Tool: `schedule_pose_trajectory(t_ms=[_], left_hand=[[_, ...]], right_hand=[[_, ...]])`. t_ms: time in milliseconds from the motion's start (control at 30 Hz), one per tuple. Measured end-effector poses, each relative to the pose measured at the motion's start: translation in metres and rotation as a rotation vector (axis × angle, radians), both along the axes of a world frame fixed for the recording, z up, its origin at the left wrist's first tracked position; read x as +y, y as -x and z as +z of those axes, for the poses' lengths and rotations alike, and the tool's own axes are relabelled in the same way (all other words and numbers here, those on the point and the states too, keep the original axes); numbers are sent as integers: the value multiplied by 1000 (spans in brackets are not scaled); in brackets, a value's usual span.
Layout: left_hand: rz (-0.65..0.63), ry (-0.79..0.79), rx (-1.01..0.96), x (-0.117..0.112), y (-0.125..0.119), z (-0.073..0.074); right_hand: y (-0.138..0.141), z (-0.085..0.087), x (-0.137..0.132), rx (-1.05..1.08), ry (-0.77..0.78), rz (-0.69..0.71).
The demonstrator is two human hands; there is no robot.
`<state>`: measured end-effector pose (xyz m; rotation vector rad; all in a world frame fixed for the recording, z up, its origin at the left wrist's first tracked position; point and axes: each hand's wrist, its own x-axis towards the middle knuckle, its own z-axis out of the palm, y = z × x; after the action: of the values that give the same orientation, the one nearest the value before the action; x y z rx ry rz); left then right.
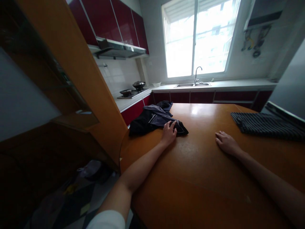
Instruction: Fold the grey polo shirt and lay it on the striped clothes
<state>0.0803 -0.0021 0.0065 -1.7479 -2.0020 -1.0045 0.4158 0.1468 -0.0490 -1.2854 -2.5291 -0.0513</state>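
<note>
In the head view, your left hand point(169, 132) rests palm-down at the near right part of a rumpled black and slate-grey fabric garment with thin white piping point(158, 116). Fingers loosely bent and spread, tips on the cloth. Whether thumb and finger pinch a fold I cannot tell; the dark fabric hides the contact.

Garment position: directly under those fingertips, the bulk running left and ahead of that hand, in overlapping folds, on the glossy orange-brown wooden table point(195, 178).

Your right hand point(226, 142) lies well apart, to the right of the left one: palm down, fingers fairly straight and close together, grasping nothing. Bare wood between the two. Ahead and to the right of it, not touching: a flat black cloth with narrow pale stripes point(264, 125).

Handling notes, judgement only: the garment looks thin and slippery, so a light drag may shift only the top layer. Find a real edge with the left fingertips, take it between thumb and finger, and bring the right hand across to a second edge. Spread from both ends, then smooth outward with a flat palm. Mind the table rim left of your left hand; cloth there could slide off.
</note>
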Motion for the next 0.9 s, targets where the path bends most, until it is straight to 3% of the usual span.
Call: schedule_pose_trajectory(t_ms=[100,200,367,500,633,900], left_hand=[[119,65,-53,8,19,-8],[148,90,-120,14,30,-16],[76,59,-125,15,30,-14],[-87,-35,8,9,19,-3],[-169,70,167,8,7,-4],[-173,222,178,10,6,-12]], right_hand=[[0,1,0,15,12,5],[1,2,-1,23,28,1],[2,0,-1,46,18,-17],[3,0,-1,54,20,-21],[2,1,-1,51,25,-15],[1,-1,2,44,23,-4]])
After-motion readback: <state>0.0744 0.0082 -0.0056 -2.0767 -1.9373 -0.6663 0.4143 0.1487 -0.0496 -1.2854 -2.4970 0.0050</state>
